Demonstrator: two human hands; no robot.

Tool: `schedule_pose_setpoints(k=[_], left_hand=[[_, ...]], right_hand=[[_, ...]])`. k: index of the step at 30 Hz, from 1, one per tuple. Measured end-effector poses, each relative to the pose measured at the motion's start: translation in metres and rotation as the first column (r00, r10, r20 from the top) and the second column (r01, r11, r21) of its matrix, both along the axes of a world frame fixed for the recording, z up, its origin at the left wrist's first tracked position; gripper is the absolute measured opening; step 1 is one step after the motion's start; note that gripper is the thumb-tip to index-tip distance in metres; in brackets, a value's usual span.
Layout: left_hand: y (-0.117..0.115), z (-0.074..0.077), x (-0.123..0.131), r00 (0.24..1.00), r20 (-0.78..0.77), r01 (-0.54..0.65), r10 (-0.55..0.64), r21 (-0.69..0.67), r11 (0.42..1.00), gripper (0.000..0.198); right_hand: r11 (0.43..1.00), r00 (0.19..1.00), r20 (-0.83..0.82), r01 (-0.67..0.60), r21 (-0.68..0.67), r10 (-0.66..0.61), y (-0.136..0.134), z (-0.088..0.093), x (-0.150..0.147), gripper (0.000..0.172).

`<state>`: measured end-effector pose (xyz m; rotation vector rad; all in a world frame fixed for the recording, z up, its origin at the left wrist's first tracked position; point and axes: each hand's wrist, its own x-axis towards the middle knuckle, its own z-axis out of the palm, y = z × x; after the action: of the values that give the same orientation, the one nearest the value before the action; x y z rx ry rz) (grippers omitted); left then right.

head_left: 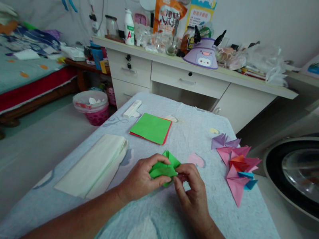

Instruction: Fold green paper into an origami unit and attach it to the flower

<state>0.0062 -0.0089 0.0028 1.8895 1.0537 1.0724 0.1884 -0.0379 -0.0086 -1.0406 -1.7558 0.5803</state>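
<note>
Between my two hands is a partly folded piece of green origami paper (165, 169), held just above the cloth-covered table. My left hand (145, 175) grips its left side, thumb in front and fingers behind. With thumb and index finger, my right hand (192, 184) pinches the right corner of the paper. Beyond them lies a stack of square paper (151, 128), green on top with a red edge showing. Several folded paper pieces (239, 162) in purple, pink, red and blue are grouped at the table's right side.
A folded whitish cloth or sheet (96, 166) lies on the left of the table (143, 238), and a small white box (132, 108) sits farther back. A lined bin (91, 106) stands on the floor at left. Behind is a cluttered white desk (190, 78); a washing machine (310, 159) is at right.
</note>
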Motion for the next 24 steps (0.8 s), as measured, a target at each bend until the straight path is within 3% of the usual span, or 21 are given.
schedule_pose_setpoints(k=[4, 14, 24], left_hand=[[-0.0002, -0.0005, -0.0005, 1.0, 0.0, -0.004, 0.004, 0.002, 1.0, 0.031], [0.0015, -0.0031, -0.0004, 0.999, -0.052, -0.012, 0.012, -0.003, 1.0, 0.031], [0.0019, -0.0037, -0.0013, 0.996, -0.084, -0.019, 0.019, -0.01, 1.0, 0.031]], right_hand=[[1.0, 1.0, 0.001, 0.002, -0.004, -0.002, 0.0, 0.0018, -0.0003, 0.008], [0.999, 0.999, -0.016, -0.034, 0.004, 0.034, -0.0008, 0.0001, 0.0004, 0.014], [1.0, 1.0, -0.014, -0.005, -0.018, 0.005, -0.0004, 0.003, -0.0005, 0.006]])
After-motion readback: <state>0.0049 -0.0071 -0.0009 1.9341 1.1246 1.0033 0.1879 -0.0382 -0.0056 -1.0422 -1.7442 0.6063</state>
